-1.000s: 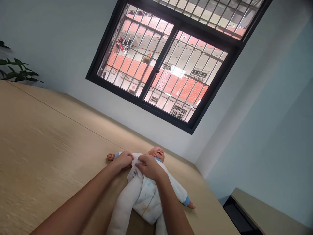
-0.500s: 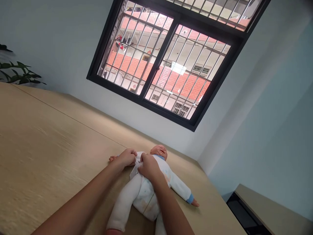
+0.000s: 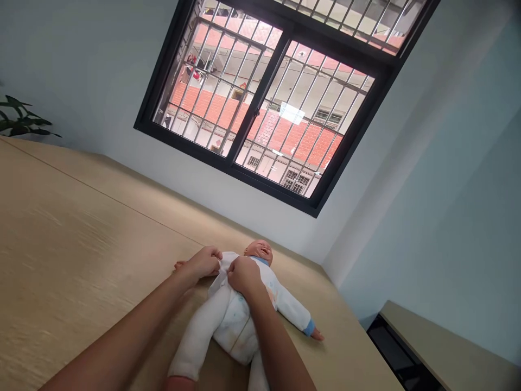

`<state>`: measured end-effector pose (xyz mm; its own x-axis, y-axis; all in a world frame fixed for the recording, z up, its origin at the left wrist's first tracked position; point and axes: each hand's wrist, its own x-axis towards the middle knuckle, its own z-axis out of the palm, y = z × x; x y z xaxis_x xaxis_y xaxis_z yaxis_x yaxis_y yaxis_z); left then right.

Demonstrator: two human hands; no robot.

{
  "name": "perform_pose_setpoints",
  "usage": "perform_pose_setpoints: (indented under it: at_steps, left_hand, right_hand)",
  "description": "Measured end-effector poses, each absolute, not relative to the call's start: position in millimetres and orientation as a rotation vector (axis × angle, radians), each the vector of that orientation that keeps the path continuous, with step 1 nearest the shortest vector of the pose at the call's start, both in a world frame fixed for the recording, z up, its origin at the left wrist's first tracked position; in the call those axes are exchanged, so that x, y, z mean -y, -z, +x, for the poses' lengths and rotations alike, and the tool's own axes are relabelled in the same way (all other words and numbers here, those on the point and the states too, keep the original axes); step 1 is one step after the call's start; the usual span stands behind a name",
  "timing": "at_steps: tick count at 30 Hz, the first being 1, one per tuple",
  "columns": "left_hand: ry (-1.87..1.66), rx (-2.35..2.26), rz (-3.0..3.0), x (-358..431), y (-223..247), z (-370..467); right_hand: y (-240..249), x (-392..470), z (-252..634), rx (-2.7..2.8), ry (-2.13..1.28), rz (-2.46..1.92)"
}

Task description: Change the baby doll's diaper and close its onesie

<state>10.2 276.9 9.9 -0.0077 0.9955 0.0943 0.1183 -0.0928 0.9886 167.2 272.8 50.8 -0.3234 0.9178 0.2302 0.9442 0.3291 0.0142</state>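
Note:
A baby doll [image 3: 240, 320] in a white suit with blue cuffs lies on its back on the light wooden table [image 3: 81, 228], head [image 3: 259, 251] toward the wall. My left hand [image 3: 202, 262] pinches the white cloth at the doll's shoulder, over its outstretched arm. My right hand [image 3: 243, 275] grips the suit's cloth on the chest, close beside the left hand. The doll's other arm [image 3: 303, 323] stretches toward the right edge of the table. Its legs point toward me and run out of the frame.
A barred black-framed window [image 3: 264, 103] fills the wall behind the table. A green plant [image 3: 20, 122] stands at the far left. To the right of the table is a gap, then a second wooden surface [image 3: 439, 347].
Both hands stay on the doll's chest cloth and have drawn closer together. The doll has shifted slightly on the table and more of its near leg shows; the camera moved a little.

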Motion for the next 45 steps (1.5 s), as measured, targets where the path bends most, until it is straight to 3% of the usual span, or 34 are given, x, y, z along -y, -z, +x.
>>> perform_pose_setpoints:
  at_steps: [14,27,45]
  left_hand:
    - [-1.169,-0.825,1.287,-277.6,-4.4,38.7]
    - [-1.168,-0.846,1.237,-279.2,8.6,52.4]
    - [-1.260,-0.898,1.201,-276.9,-4.3,48.5]
  right_hand:
    - [-60.7,-296.6,194.3,2.547,-0.393,-1.392]
    - [-75.5,-308.2,214.5,2.307,-0.427,-1.620]
    - [-51.8,-316.4,209.3,2.342,-0.457,-1.526]
